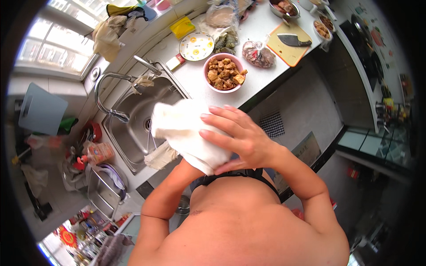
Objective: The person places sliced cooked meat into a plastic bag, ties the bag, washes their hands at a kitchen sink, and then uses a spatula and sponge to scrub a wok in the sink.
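A white cloth [186, 129] is draped over my left hand, which it hides; only the left wrist and forearm [166, 196] show below it. My right hand [238, 138] presses on the cloth's right side, fingers spread across the top and thumb at its lower edge. Both hands are in front of my waist, at the counter's edge by the stainless steel sink [139, 123]. Beyond the cloth stands a pink bowl [207, 83] heaped with browned chunks of food [226, 73]. Whether my left fingers grip the cloth from beneath cannot be seen.
A curved faucet [100, 96] arches over the sink. A beige rag [161, 155] lies on its near rim. Along the counter are a patterned plate [196, 46], a plastic bag of food [258, 55] and a cutting board [288, 55] bearing a cleaver [289, 40].
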A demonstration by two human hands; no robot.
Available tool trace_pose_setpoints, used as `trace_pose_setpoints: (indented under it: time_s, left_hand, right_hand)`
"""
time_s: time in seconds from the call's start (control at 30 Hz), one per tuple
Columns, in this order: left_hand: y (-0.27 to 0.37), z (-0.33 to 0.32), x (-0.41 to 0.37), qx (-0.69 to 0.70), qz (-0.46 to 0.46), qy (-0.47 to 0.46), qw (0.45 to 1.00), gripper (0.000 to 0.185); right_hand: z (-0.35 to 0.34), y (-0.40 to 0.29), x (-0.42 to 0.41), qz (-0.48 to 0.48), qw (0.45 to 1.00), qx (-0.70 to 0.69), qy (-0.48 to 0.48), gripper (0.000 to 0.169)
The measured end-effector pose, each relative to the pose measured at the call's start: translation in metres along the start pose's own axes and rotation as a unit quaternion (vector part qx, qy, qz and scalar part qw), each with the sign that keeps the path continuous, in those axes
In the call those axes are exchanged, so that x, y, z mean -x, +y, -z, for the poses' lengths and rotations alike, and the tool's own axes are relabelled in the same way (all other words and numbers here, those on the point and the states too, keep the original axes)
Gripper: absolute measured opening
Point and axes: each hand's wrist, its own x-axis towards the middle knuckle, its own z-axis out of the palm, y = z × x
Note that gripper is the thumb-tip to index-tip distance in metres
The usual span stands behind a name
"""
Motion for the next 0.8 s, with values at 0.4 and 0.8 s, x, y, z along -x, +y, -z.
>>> trace_pose_setpoints:
  time_s: [0.4, 0.8]
  left_hand:
    - [0.099, -0.087, -0.124, 0.207, 0.159, -0.232, 0.937, 0.033]
    - [0.128, -0.171, -0.192, 0.640, 0.445, -0.214, 0.588, 0.029]
  right_hand:
    - [0.110, 0.060, 0.121, -0.093, 0.982, -0.144, 0.078, 0.065]
    - [0.179, 0.102, 0.219, -0.371, 0.807, -0.460, 0.007, 0.043]
